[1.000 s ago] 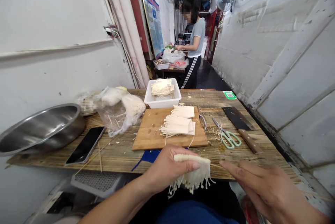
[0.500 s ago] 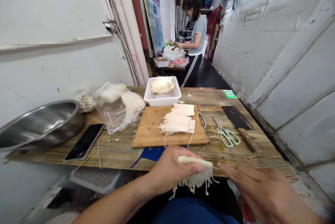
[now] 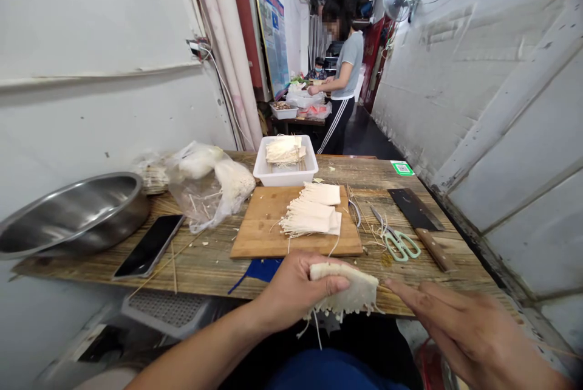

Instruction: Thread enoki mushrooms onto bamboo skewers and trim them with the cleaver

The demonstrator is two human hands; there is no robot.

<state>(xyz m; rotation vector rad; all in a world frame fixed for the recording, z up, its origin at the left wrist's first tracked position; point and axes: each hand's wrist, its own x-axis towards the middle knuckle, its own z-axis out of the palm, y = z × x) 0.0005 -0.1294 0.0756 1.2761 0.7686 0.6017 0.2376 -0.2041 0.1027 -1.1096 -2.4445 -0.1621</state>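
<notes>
My left hand (image 3: pixel 303 290) is closed around a flat pale wrap bundle with enoki mushrooms (image 3: pixel 348 287), thin stems and caps hanging from its lower edge. Close to the bundle's right end is my right hand (image 3: pixel 469 323), blurred, its index finger pointing at the bundle. It pinches a thin bamboo skewer (image 3: pixel 560 350), mostly hidden by the fingers, with the rear end showing past the hand. Beyond my hands, several wrapped enoki bundles (image 3: pixel 314 211) lie on the wooden cutting board (image 3: pixel 257 229). More bundles with sticks (image 3: pixel 285 150) rest in a white plastic tray (image 3: pixel 286 179).
Right of the board lie green-handled scissors (image 3: pixel 401 245), a cleaver (image 3: pixel 416 211) and loose skewers (image 3: pixel 362 211). To the left are a steel basin (image 3: pixel 109 211), a phone (image 3: pixel 148 247) and a plastic bag of enoki (image 3: pixel 207 183). A person (image 3: pixel 346 68) stands at a farther table.
The bundle in my left hand has tilted, so more of its flat face shows. My right hand stays beside its right end, slightly shifted. The view has moved a little.
</notes>
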